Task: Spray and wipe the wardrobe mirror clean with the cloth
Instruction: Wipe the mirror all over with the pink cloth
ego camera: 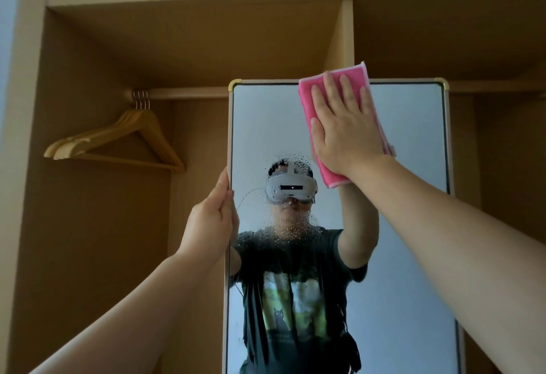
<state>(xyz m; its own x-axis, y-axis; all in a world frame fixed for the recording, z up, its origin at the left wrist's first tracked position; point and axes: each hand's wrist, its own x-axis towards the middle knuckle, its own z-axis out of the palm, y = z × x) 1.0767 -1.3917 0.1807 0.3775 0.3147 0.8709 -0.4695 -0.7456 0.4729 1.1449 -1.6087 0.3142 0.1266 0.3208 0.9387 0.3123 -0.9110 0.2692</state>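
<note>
In the head view, the mirror [410, 226] stands upright in front of an open wooden wardrobe [88, 226], its pale frame tipped with gold corners at the top. The right hand [345, 125] lies flat against the glass near the top edge, fingers straight and slightly spread, pressing the pink cloth [359, 74] to the surface. The cloth is folded into a long pad; its upper end rises just over the top of the frame and its lower end shows below the wrist. The left hand [212, 217] grips the mirror's left edge about halfway up, thumb on the front of the frame; the fingers go behind it and are probably curled round the back, though they are hidden. A patch of spray droplets [289, 226] clings to the glass below the cloth, between the two hands. To the left, wooden hangers [130, 137] hang bunched together on the rail [183, 93] inside the wardrobe.
</note>
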